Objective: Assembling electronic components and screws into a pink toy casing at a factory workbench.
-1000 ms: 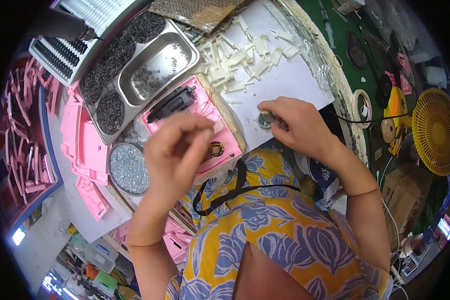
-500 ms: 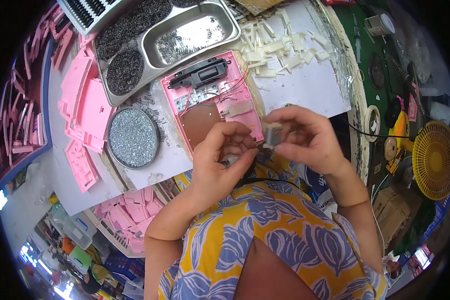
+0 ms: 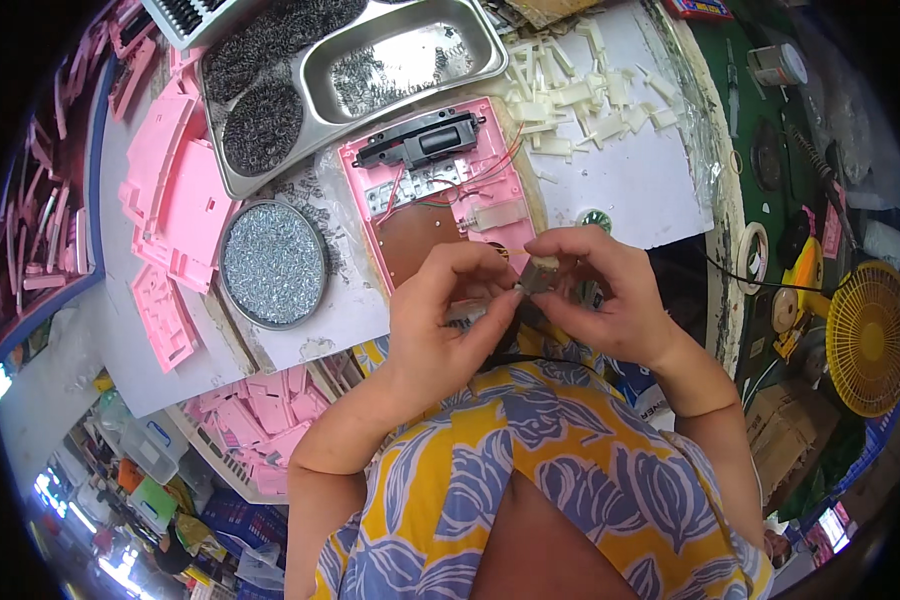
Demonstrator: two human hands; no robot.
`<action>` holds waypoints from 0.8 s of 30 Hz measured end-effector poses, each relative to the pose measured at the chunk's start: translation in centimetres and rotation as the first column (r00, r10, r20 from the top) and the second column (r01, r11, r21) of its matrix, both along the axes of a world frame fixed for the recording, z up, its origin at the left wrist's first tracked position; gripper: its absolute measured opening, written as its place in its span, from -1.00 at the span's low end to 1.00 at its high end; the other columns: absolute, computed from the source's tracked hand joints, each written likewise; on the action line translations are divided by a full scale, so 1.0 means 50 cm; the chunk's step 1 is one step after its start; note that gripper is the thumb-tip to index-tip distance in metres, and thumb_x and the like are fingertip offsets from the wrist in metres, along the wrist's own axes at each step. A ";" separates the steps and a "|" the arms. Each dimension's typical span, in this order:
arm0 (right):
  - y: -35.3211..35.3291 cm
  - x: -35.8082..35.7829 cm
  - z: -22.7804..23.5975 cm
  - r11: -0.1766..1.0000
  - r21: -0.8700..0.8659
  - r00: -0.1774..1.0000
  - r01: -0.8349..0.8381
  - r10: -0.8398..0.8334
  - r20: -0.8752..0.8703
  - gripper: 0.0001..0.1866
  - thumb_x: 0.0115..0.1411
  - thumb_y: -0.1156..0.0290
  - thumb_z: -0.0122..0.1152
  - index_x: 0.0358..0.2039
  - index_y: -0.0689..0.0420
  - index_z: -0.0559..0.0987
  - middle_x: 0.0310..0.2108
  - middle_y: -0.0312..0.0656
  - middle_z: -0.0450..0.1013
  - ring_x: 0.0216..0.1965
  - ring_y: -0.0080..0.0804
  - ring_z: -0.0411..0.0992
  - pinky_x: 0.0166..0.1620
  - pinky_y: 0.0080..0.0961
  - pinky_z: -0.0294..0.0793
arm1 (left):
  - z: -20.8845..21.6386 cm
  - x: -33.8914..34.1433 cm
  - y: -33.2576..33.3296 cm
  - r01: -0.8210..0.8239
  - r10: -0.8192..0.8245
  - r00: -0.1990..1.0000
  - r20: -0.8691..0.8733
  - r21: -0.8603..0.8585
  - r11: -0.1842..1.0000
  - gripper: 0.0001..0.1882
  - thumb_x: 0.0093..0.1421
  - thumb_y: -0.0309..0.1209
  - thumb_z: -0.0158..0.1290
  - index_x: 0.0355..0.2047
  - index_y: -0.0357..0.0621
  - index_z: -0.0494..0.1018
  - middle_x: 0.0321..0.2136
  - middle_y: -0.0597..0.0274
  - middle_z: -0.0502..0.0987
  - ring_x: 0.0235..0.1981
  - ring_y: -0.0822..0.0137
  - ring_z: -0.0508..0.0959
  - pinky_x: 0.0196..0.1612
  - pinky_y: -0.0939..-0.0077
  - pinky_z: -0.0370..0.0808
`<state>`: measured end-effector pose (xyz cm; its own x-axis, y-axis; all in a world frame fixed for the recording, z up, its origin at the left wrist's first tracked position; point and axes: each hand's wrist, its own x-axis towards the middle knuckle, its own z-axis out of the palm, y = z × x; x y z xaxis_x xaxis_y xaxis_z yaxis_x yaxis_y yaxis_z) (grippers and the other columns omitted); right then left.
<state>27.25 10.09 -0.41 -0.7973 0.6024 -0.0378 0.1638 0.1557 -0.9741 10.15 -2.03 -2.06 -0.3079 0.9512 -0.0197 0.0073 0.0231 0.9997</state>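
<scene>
My right hand (image 3: 610,295) pinches a small grey boxy part with a pale end (image 3: 540,274) between thumb and fingers. The fingertips of my left hand (image 3: 455,300) are pressed together right beside that part. Whatever they hold is too small to make out; something pale partly shows inside the curled left fingers. Just beyond both hands lies an open pink plastic housing (image 3: 498,185). It carries a black elongated module (image 3: 425,140), a metal plate, thin red and dark wires and a brown panel (image 3: 410,240).
A steel compartment tray (image 3: 315,125) of small dark springs stands at the back left. Nearer is a round dish of tiny silvery pieces (image 3: 273,263). Pink plastic panels (image 3: 175,185) lie at the left, white plastic parts (image 3: 595,100) at the back right. A yellow fan (image 3: 865,340) stands at the far right.
The grey part in my right hand has tilted and come up against my left fingertips. My hands have drawn closer together. The whole view has shifted a little.
</scene>
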 end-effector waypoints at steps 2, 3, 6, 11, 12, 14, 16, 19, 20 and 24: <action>0.011 -0.004 0.007 0.986 0.165 0.999 -0.035 0.039 -0.021 -0.53 0.06 0.63 0.39 0.03 0.16 0.57 -0.31 -0.21 0.56 -0.37 -0.45 0.55 -0.36 -0.54 0.53 | -0.003 -0.009 0.001 0.044 -0.018 0.967 -0.254 0.098 0.994 -0.63 0.08 -0.67 0.26 -0.09 -0.26 0.45 -0.28 0.11 0.60 -0.28 0.28 0.66 -0.21 0.45 0.61; 0.031 -0.006 0.010 0.958 0.274 0.995 -0.084 0.093 -0.022 -0.55 0.04 0.61 0.41 -0.01 0.15 0.59 -0.30 -0.19 0.57 -0.35 -0.37 0.56 -0.35 -0.48 0.56 | -0.004 -0.011 0.004 0.042 0.009 0.955 -0.298 0.163 0.986 -0.63 0.06 -0.67 0.27 -0.11 -0.26 0.47 -0.29 0.09 0.61 -0.29 0.25 0.66 -0.21 0.44 0.61; 0.045 -0.003 0.016 0.864 0.484 0.982 -0.142 0.183 -0.037 -0.58 -0.04 0.59 0.44 -0.10 0.13 0.62 -0.28 -0.17 0.57 -0.32 -0.22 0.57 -0.31 -0.38 0.59 | 0.000 -0.017 0.011 0.048 0.044 0.940 -0.338 0.259 0.965 -0.65 0.02 -0.68 0.28 -0.16 -0.25 0.50 -0.32 0.06 0.62 -0.30 0.17 0.66 -0.23 0.40 0.60; 0.041 -0.005 0.014 0.818 0.563 0.967 -0.120 0.224 -0.118 -0.59 -0.09 0.61 0.44 -0.15 0.12 0.62 -0.25 -0.19 0.57 -0.30 -0.23 0.57 -0.28 -0.37 0.59 | 0.009 -0.030 0.006 0.092 -0.060 0.980 -0.188 0.164 0.982 -0.68 0.01 -0.70 0.27 -0.21 -0.24 0.50 -0.30 0.07 0.62 -0.29 0.13 0.65 -0.21 0.36 0.59; 0.039 -0.006 0.011 0.821 0.561 0.967 -0.112 0.219 -0.127 -0.58 -0.09 0.61 0.44 -0.14 0.12 0.62 -0.25 -0.19 0.57 -0.30 -0.22 0.56 -0.28 -0.38 0.59 | 0.008 -0.030 0.007 0.099 -0.069 0.980 -0.184 0.157 0.983 -0.69 0.01 -0.70 0.26 -0.22 -0.25 0.50 -0.29 0.07 0.62 -0.28 0.13 0.65 -0.21 0.36 0.59; 0.038 -0.007 0.008 0.826 0.554 0.966 -0.102 0.214 -0.142 -0.58 -0.09 0.61 0.44 -0.14 0.10 0.63 -0.25 -0.19 0.56 -0.30 -0.21 0.56 -0.28 -0.39 0.59 | 0.006 -0.029 0.009 0.115 -0.089 0.981 -0.175 0.145 0.983 -0.70 0.02 -0.71 0.25 -0.23 -0.25 0.49 -0.27 0.07 0.61 -0.25 0.12 0.63 -0.19 0.35 0.58; 0.040 -0.006 0.012 0.833 0.544 0.964 -0.101 0.218 -0.154 -0.58 -0.09 0.61 0.44 -0.14 0.09 0.64 -0.25 -0.20 0.55 -0.30 -0.20 0.55 -0.29 -0.41 0.58 | 0.016 -0.035 0.013 0.188 -0.159 0.961 -0.226 0.112 0.976 -0.70 0.03 -0.71 0.24 -0.22 -0.24 0.49 -0.22 0.05 0.58 -0.19 0.12 0.61 -0.15 0.33 0.57; 0.046 0.000 0.034 0.796 0.568 0.951 -0.209 0.302 -0.074 -0.62 -0.06 0.61 0.44 -0.17 0.08 0.67 -0.26 -0.20 0.54 -0.30 -0.22 0.54 -0.29 -0.42 0.58 | 0.023 -0.037 0.023 0.258 -0.216 0.925 -0.312 0.100 0.961 -0.68 0.03 -0.69 0.24 -0.19 -0.23 0.48 -0.15 0.03 0.53 -0.15 0.10 0.58 -0.13 0.32 0.55; 0.051 0.004 0.033 0.806 0.560 0.956 -0.193 0.284 -0.079 -0.64 -0.05 0.61 0.44 -0.18 0.09 0.68 -0.26 -0.20 0.54 -0.31 -0.24 0.54 -0.29 -0.43 0.58 | 0.024 -0.038 0.028 0.275 -0.226 0.912 -0.343 0.101 0.956 -0.67 0.02 -0.69 0.24 -0.18 -0.22 0.48 -0.13 0.03 0.51 -0.15 0.09 0.56 -0.12 0.32 0.54; 0.077 0.029 0.022 0.873 0.486 0.992 -0.044 0.096 -0.082 -0.69 -0.02 0.63 0.43 -0.20 0.15 0.69 -0.24 -0.13 0.58 -0.29 -0.25 0.58 -0.25 -0.44 0.59 | 0.043 -0.067 0.089 0.155 -0.127 0.865 -0.486 0.019 0.988 -0.68 0.03 -0.55 0.26 -0.18 -0.17 0.49 -0.16 0.09 0.47 -0.16 0.07 0.48 -0.09 0.23 0.43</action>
<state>28.68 13.93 0.70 -0.8221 0.4673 0.3253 0.0401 0.6174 -0.7856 6.80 2.41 0.09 -0.1281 0.9803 0.1504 0.4873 -0.0699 0.8704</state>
